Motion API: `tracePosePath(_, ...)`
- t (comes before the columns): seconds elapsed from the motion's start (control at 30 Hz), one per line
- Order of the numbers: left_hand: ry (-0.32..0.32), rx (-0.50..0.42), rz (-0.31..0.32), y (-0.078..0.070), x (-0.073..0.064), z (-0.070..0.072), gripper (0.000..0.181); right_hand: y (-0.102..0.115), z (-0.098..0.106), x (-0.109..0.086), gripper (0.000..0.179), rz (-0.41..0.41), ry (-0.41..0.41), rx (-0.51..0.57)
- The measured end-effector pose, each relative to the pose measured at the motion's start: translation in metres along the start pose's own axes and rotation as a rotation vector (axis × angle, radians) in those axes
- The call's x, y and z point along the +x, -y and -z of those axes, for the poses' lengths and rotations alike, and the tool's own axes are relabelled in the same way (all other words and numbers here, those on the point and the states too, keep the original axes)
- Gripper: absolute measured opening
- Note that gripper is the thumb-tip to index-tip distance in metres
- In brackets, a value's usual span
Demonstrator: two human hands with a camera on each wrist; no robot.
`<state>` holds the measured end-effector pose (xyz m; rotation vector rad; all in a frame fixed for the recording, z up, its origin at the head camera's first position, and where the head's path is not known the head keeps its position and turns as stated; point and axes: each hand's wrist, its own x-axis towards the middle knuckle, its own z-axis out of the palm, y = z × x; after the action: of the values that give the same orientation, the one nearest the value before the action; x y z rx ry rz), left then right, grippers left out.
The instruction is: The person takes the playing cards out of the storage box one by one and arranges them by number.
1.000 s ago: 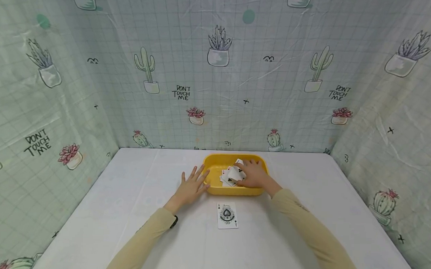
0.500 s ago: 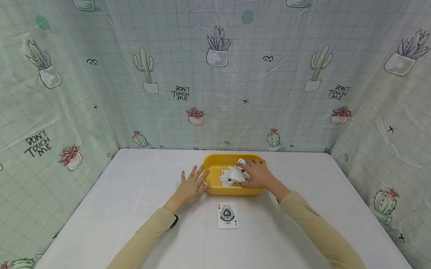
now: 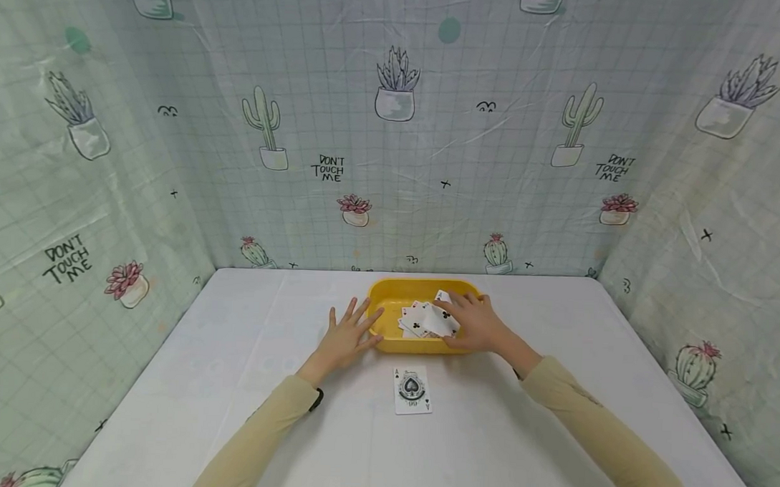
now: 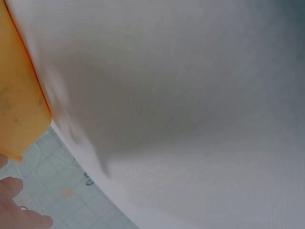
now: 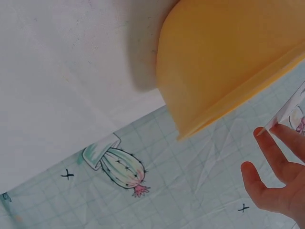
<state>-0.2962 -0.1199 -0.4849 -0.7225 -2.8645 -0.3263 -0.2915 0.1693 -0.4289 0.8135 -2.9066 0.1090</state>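
Observation:
My right hand reaches over the right side of a yellow plastic tub. It holds a playing card with clubs on it by the edges, above other playing cards inside the tub. In the right wrist view, fingertips of the right hand meet the edge of the card beyond the tub's rim. My left hand lies with spread fingers at the tub's left rim. The left wrist view catches part of that hand beside the tub.
An ace of spades lies face up on the white table, in front of the tub. A cactus-print cloth hangs behind the table and along both sides.
My right hand has shifted right with the club card, drawing it away from the cards in the tub so more of its face shows. The left hand stays nearly still at the rim.

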Motion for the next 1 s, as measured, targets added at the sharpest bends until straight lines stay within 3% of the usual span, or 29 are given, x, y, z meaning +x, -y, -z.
tracePosePath(0.4,0.020,0.011,0.015,-0.002,0.000,0.000,0.060,0.006,-0.002,-0.030,0.068,0.104,-0.108,0.030)
tracePosePath(0.77,0.004,-0.010,0.012,0.000,0.000,-0.004,0.059,0.014,-0.003,-0.052,0.070,0.113,-0.054,0.038)
tracePosePath(1.0,0.025,-0.015,0.020,0.001,0.000,-0.004,0.059,0.017,-0.007,-0.063,0.071,0.167,-0.056,0.023)
